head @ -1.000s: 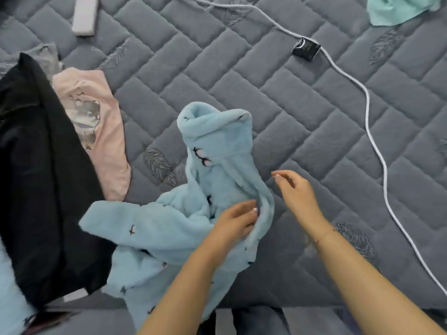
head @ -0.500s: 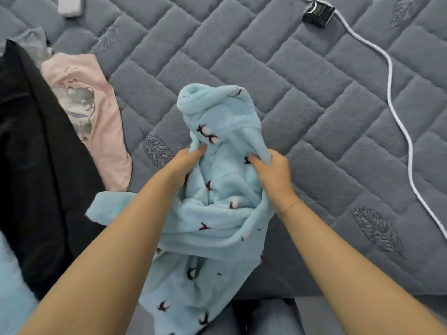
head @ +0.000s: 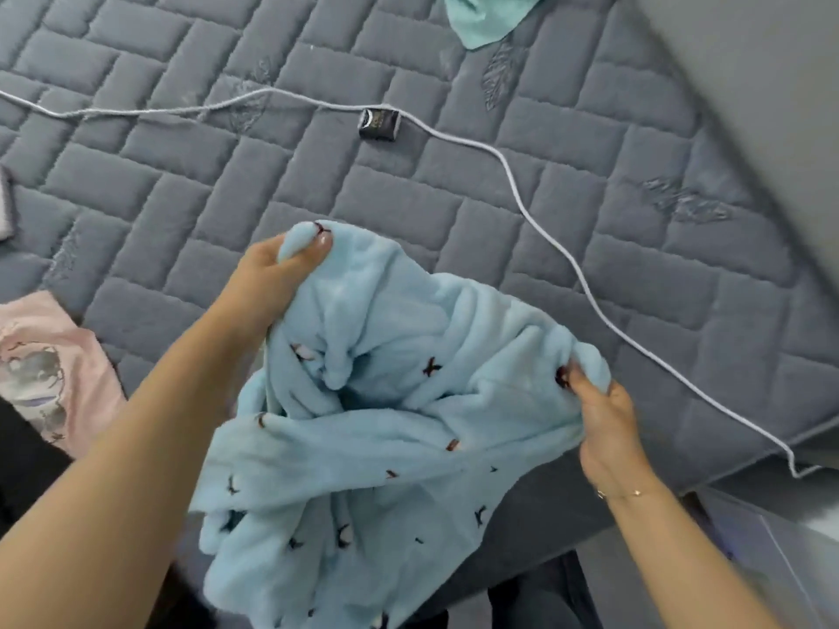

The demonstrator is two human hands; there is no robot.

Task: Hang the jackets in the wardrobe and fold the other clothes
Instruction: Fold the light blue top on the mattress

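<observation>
Left hand (head: 277, 270) and right hand (head: 599, 415) each clench an upper edge of the light-blue fleece garment (head: 386, 401), held above the quilted bed (head: 567, 174), with a white cable (head: 545, 229), black box (head: 379, 124), pink garment (head: 54, 374) and teal cloth (head: 486, 15) lying around it.

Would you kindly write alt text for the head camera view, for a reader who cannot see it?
Two hands, left hand and right hand, grip a fluffy light-blue garment and hold it up over a grey quilted bed. A white cable and a small black object lie on the bed, a pink garment at left.
</observation>
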